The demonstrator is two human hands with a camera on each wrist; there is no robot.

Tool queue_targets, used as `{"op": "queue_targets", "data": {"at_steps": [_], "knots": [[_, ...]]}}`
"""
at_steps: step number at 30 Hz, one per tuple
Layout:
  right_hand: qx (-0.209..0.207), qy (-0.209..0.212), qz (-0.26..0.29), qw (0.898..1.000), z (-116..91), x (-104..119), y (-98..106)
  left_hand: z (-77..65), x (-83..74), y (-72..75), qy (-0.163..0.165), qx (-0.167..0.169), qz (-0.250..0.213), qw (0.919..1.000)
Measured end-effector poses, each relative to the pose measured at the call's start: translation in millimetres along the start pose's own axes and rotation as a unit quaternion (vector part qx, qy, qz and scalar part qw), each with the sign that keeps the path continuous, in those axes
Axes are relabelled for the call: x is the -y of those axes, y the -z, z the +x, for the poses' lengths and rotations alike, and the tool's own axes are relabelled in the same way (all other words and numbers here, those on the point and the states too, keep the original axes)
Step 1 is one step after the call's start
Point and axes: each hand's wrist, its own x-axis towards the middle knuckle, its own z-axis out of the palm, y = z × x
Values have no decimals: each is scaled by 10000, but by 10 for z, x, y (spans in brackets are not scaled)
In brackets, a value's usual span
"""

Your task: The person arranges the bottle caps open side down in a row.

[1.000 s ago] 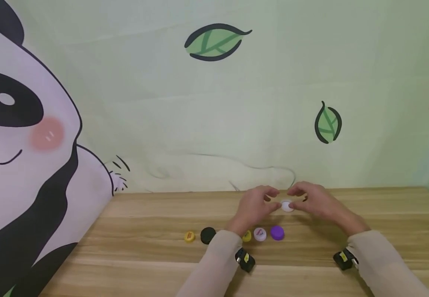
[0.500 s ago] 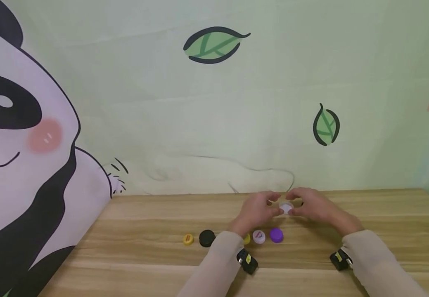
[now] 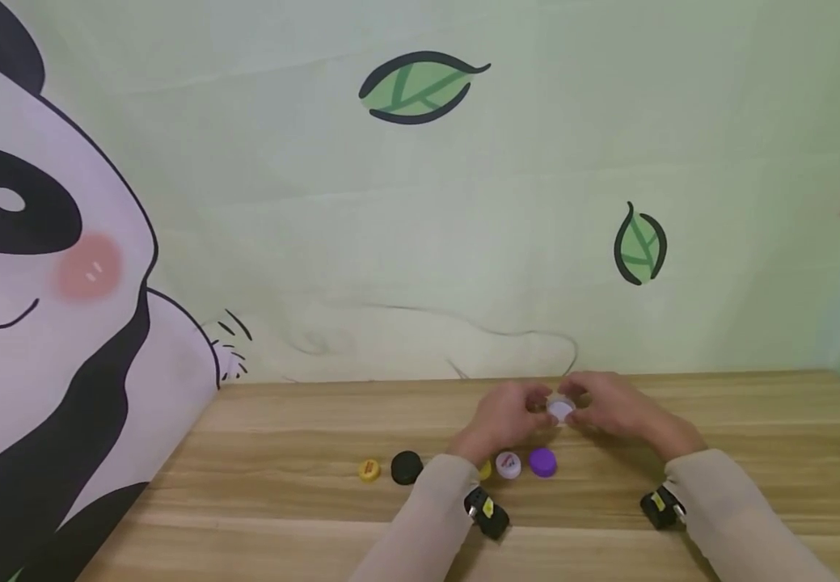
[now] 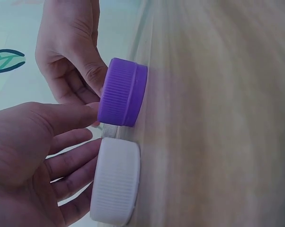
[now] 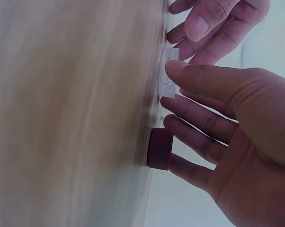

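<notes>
Near the back of the table both hands close in around a clear ridged bottle cap (image 3: 560, 408). My right hand (image 3: 612, 404) pinches its right side, the thumb lying on the near face of the clear cap (image 5: 167, 78) and the fingers behind. From the other side my left hand (image 3: 503, 416) holds it, thumb and fingertips at its left edge. A dark red cap (image 5: 160, 148) stands by the right hand's outer fingers, hidden behind that hand in the head view. Nearer the person sit a purple cap (image 3: 542, 462) and a white cap (image 3: 508, 465) with a printed top.
Farther left in the same row are a yellow cap (image 3: 369, 470), a black cap (image 3: 407, 467) and another yellow cap (image 3: 486, 469) partly covered by the left sleeve. The wooden table (image 3: 281, 501) meets a printed cloth backdrop (image 3: 420, 259) just behind the hands.
The clear cap has turned from lying nearly flat to showing its rim, tilted between the hands. Fingers of both hands have drawn closer around it. The row of caps stays put.
</notes>
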Motion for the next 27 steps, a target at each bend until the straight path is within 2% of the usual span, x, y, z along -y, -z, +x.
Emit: {"op": "queue_targets", "data": {"at_steps": [7, 13, 18, 27], "knots": [[-73, 19, 183, 9998, -32, -2, -15, -26, -5, -30, 57, -3, -144, 9999], [-306, 224, 308, 9988, -61, 39, 3, -53, -8, -10, -33, -218, -211, 9995], [-349, 167, 447, 9983, -107, 99, 32, -81, 16, -26, -115, -381, -252, 9989], [-370, 299, 765, 9959, -161, 115, 65, -114, -2, -5, 26, -572, -367, 9977]]}}
